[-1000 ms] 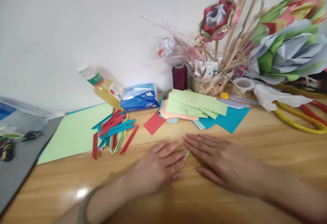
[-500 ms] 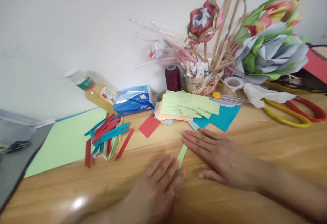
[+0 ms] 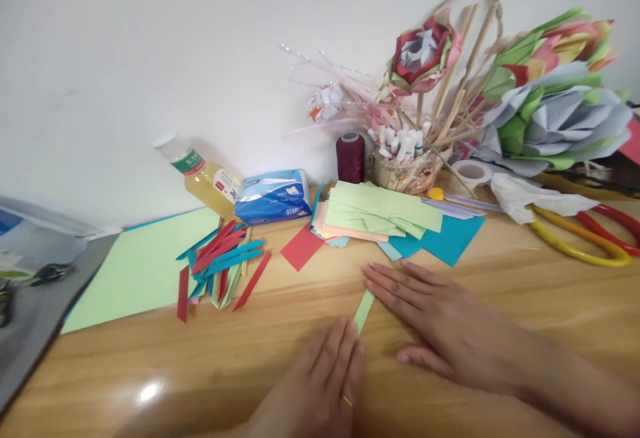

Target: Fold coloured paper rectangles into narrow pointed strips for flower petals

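One narrow light-green paper strip (image 3: 364,311) lies on the wooden tabletop (image 3: 200,358) between two hands. The left hand (image 3: 327,375), wearing one ring (image 3: 347,401), rests flat at the strip's near end; the right hand (image 3: 437,321) rests flat at its far end, fingers extended. Neither clenches or grasps anything. Beyond stand one bottle (image 3: 200,181), one tissue pack (image 3: 273,201) and one maroon thread spool (image 3: 350,160).
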Action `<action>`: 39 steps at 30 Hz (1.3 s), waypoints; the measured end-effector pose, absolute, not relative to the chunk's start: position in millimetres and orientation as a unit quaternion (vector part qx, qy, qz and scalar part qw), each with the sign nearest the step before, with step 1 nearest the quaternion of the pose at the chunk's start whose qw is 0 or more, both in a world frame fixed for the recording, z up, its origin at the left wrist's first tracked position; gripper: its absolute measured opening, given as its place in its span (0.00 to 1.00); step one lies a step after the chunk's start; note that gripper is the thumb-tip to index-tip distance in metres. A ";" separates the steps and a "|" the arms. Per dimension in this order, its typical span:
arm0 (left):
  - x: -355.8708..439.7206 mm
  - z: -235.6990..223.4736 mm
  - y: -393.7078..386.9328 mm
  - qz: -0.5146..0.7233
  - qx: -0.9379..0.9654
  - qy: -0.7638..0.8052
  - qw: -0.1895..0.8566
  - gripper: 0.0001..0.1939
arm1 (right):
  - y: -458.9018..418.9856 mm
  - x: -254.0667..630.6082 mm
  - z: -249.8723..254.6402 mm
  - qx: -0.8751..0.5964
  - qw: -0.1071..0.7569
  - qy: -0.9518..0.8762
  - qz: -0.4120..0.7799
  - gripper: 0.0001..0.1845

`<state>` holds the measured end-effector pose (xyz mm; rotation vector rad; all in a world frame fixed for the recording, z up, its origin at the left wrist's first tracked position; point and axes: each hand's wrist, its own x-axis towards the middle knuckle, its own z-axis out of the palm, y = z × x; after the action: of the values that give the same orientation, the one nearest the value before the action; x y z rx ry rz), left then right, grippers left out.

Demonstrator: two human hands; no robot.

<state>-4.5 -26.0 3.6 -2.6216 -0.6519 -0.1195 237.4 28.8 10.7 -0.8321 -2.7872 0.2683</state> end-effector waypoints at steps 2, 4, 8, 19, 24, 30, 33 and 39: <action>-6.9 0.3 -31.4 -0.045 -0.946 -0.231 0.225 0.18 | 30.5 239.6 8.4 -0.289 0.119 -0.947 0.066 0.36; -9.8 -3.1 -37.6 -0.031 -0.945 -0.229 0.230 0.18 | 30.3 239.8 6.7 -0.289 0.125 -0.947 0.059 0.37; -11.7 -4.6 -42.5 -0.036 -0.943 -0.243 0.227 0.18 | 28.7 238.9 3.3 -0.297 0.123 -0.945 0.055 0.38; 16.6 11.8 2.6 -0.057 -0.907 -0.410 0.080 0.10 | 30.4 235.3 5.3 -0.284 0.133 -0.949 0.036 0.35; -9.5 20.1 16.0 -0.063 -0.929 -0.349 0.102 0.10 | 29.8 235.0 1.5 -0.289 0.158 -0.944 0.021 0.37; -90.7 44.8 54.9 -0.135 -0.838 -0.476 0.229 0.12 | 29.7 236.8 -1.0 -0.280 0.149 -0.948 0.006 0.34; -112.7 53.1 68.5 -0.095 -0.784 -0.547 0.278 0.13 | 29.9 236.0 0.4 -0.277 0.137 -0.951 -0.006 0.33; -52.7 49.0 65.6 -0.151 -0.918 -0.309 0.199 0.13 | 28.5 231.1 4.2 -0.257 0.173 -0.950 -0.044 0.29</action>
<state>-52.7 65.6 49.0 -2.5673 -0.8641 -0.4236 231.1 28.5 4.2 -0.7292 -2.6935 -0.1243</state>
